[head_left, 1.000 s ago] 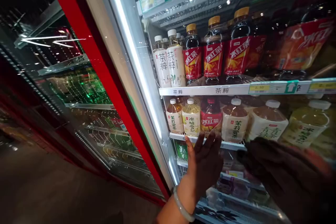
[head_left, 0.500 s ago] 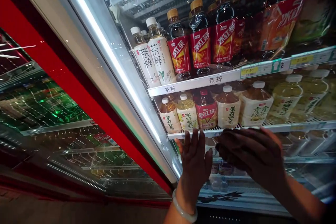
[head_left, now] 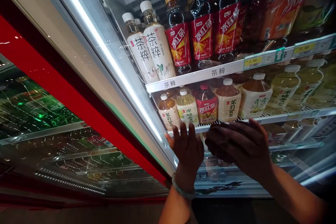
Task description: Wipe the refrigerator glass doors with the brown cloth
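My left hand (head_left: 187, 148) is raised before the lower bottle shelf, fingers spread and nothing visible in it. A pale bangle (head_left: 182, 189) circles that wrist. Beside it, my right hand (head_left: 243, 145) has its fingers stretched out to the left; its fingertips are in dark shadow. Both hands overlap the shelf edge in view, and I cannot tell whether they touch anything. Just above them stand a white-capped pear drink bottle (head_left: 187, 106), a red-labelled iced tea bottle (head_left: 206, 106) and a jasmine tea bottle (head_left: 229, 101).
Upper-shelf bottles include white-labelled tea (head_left: 159, 47) and dark iced tea (head_left: 202, 29). A price strip (head_left: 195, 73) runs along that shelf. A bright light strip (head_left: 105, 56) and a red frame (head_left: 86, 112) slant down the left side, with green drink packs (head_left: 34, 101) beyond.
Both hands have shifted a little left in the view, keeping much the same pose. The upper-shelf bottles appear slightly larger and higher as the camera view shifts.
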The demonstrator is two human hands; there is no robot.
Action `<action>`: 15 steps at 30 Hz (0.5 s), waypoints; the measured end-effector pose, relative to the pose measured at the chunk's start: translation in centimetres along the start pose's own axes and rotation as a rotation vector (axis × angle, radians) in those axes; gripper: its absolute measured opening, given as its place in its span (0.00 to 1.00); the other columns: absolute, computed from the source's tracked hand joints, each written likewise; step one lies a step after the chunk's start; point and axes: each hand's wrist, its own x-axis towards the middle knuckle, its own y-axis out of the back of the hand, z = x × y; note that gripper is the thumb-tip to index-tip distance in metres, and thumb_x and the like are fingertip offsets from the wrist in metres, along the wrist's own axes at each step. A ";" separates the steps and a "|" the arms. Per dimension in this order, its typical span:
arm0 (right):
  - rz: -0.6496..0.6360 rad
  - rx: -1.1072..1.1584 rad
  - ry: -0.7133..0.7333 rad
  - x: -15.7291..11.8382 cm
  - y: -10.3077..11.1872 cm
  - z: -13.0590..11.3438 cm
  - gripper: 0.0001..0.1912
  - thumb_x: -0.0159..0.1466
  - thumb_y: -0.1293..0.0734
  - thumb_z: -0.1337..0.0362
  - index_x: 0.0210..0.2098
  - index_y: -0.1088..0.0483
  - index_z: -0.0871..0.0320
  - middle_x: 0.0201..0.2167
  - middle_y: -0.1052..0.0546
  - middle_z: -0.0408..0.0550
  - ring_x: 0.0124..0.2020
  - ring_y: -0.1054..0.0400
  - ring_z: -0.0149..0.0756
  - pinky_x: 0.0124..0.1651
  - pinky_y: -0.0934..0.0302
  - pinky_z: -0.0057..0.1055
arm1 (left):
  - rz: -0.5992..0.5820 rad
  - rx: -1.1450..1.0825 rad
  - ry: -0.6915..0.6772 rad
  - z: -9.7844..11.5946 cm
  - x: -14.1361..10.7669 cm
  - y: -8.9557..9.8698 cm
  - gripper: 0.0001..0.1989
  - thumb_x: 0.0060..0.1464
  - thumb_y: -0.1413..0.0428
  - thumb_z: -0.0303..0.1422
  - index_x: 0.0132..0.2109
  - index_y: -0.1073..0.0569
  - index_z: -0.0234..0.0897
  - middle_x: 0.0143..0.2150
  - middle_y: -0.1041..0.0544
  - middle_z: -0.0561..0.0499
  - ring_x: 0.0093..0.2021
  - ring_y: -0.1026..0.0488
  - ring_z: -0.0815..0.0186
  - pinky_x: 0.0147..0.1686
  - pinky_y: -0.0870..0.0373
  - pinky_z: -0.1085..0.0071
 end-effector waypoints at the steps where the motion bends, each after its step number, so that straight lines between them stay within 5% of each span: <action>1: 0.029 -0.030 -0.024 1.5 0.2 0.2 0.17 0.62 0.23 0.67 0.49 0.23 0.48 0.50 0.19 0.43 0.59 0.27 0.44 0.72 0.43 0.56 | -0.001 0.005 0.004 0.1 0.0 0.0 0.33 0.69 0.51 0.29 0.77 0.49 0.36 0.80 0.55 0.46 0.81 0.63 0.56 0.78 0.72 0.49; 5: 0.164 -0.015 -0.070 6.3 -0.7 -0.2 0.17 0.59 0.21 0.58 0.47 0.22 0.46 0.51 0.21 0.45 0.58 0.27 0.48 0.65 0.35 0.54 | -0.005 0.013 0.019 0.1 -0.1 -0.2 0.32 0.71 0.54 0.31 0.77 0.50 0.38 0.80 0.56 0.48 0.81 0.63 0.57 0.78 0.69 0.52; 8: 0.178 0.072 -0.041 3.9 -2.1 -1.6 0.20 0.59 0.21 0.65 0.48 0.23 0.46 0.50 0.21 0.43 0.57 0.27 0.44 0.65 0.33 0.51 | 0.001 0.002 0.003 -0.2 -0.3 -0.1 0.30 0.73 0.59 0.36 0.77 0.49 0.37 0.80 0.55 0.49 0.81 0.62 0.58 0.79 0.69 0.53; 12: -0.018 0.109 -0.046 -2.0 -1.5 -1.8 0.18 0.62 0.25 0.72 0.50 0.24 0.49 0.49 0.19 0.45 0.55 0.25 0.41 0.63 0.32 0.50 | -0.010 -0.002 -0.004 -0.3 -0.3 0.0 0.32 0.70 0.53 0.32 0.77 0.50 0.37 0.80 0.56 0.49 0.81 0.62 0.60 0.79 0.71 0.55; 15: -0.085 0.038 -0.025 -0.7 0.2 -0.6 0.20 0.60 0.22 0.69 0.50 0.22 0.48 0.49 0.18 0.44 0.53 0.23 0.44 0.59 0.32 0.47 | -0.025 -0.023 0.007 0.0 -0.1 0.2 0.36 0.66 0.50 0.28 0.77 0.50 0.38 0.80 0.55 0.49 0.81 0.62 0.60 0.79 0.71 0.54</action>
